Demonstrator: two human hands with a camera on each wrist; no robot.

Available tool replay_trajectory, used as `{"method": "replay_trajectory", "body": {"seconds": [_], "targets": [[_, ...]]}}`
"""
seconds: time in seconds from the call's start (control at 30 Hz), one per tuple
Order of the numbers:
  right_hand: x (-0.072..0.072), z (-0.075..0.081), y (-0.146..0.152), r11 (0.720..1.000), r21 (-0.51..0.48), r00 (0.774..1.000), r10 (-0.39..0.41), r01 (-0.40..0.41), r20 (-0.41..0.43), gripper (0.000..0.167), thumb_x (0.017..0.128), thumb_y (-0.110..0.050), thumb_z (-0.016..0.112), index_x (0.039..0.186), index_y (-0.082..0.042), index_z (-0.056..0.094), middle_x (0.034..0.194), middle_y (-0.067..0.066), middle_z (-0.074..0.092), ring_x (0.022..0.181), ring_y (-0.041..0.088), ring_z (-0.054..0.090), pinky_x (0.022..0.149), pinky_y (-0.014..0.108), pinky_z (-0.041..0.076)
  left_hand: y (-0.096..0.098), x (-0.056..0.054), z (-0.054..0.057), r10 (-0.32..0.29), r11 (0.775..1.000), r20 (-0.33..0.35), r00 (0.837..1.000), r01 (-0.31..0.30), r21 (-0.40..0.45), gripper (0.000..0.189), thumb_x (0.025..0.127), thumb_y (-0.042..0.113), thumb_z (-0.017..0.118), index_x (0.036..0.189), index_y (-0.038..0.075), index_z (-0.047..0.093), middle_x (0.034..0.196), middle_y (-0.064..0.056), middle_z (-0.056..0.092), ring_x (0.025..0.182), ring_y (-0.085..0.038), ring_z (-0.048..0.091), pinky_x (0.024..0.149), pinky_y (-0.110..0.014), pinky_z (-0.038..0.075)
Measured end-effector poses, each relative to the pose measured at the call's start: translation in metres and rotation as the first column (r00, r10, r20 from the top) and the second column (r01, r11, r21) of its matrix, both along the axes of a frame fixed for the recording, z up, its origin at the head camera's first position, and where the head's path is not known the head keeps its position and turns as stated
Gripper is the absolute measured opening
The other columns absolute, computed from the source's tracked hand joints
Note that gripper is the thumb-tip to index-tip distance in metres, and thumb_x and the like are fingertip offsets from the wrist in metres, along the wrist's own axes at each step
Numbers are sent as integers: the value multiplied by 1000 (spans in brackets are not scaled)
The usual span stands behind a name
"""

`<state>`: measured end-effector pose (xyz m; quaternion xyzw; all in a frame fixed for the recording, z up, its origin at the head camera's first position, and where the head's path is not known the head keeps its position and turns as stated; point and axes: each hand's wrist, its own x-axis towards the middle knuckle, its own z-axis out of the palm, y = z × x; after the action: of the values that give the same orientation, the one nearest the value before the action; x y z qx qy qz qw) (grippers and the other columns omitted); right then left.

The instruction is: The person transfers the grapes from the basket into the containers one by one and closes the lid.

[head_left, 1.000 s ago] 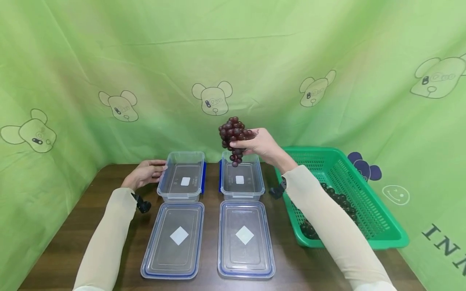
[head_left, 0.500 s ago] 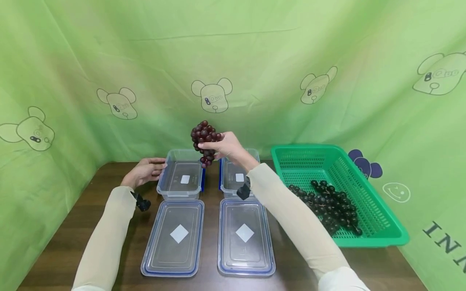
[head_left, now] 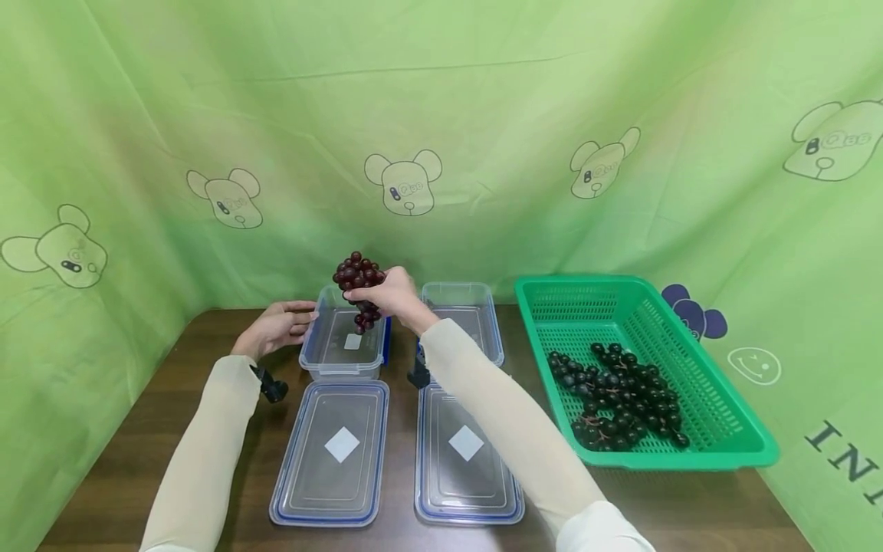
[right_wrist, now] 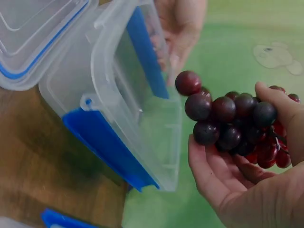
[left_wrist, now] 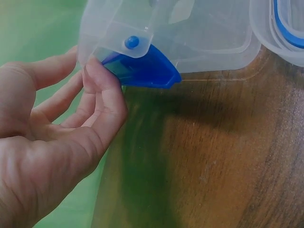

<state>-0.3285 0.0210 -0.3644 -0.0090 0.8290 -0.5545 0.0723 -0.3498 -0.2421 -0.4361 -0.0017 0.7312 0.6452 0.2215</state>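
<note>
My right hand [head_left: 392, 293] holds a bunch of dark red grapes [head_left: 357, 276] over the left clear plastic container [head_left: 341, 370]. In the right wrist view, the thumb and fingers are around the grapes [right_wrist: 223, 109], which hang beside the container's rim [right_wrist: 107, 71]. My left hand [head_left: 274, 330] is at the container's left side. The left wrist view shows its fingertips at the rim corner and the lowered blue latch flap [left_wrist: 147, 71], with fingers loosely bent. Part of the container's far rim is hidden behind the grapes.
A second clear container [head_left: 469, 307] stands to the right, partly covered by my right forearm. Two lids [head_left: 331, 491] [head_left: 476, 498] with blue seals lie in front. A green basket [head_left: 717, 460] on the right holds more dark grapes [head_left: 621, 395]. A green curtain [head_left: 483, 92] hangs behind.
My right hand has carried the grapes leftward and lower, from over the right container to over the left one. The basket's grapes are now uncovered by my arm. My left hand has stayed in place.
</note>
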Motion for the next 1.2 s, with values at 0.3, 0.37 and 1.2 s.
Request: {"method": "replay_trajectory", "body": {"seconds": [0.3,0.37,1.2], "targets": [[-3,-22,-27,965,259,998,-28,43,-61,43,81,-40,92,83,-7,65,71,1,59,56,14,52,53,32,49,0,1,1,3,1000,7,1000,-3,18,58,110,15,56,162,1,34,74,9,51,63,-5,38,65,-21,46],[-3,-26,-31,952,305,996,-14,39,-87,41,82,-40,91,84,-7,68,71,2,61,57,15,52,50,29,41,0,1,1,10,1000,9,1000,-10,19,57,110,15,56,161,2,36,74,8,52,62,-5,38,64,-21,46],[-6,-58,-69,690,699,946,68,184,-317,27,94,-33,75,104,-8,75,97,11,73,84,29,76,68,39,63,1,0,0,11,999,10,1000,-11,33,56,111,13,53,162,1,33,68,7,42,59,-7,33,61,-24,40]]}}
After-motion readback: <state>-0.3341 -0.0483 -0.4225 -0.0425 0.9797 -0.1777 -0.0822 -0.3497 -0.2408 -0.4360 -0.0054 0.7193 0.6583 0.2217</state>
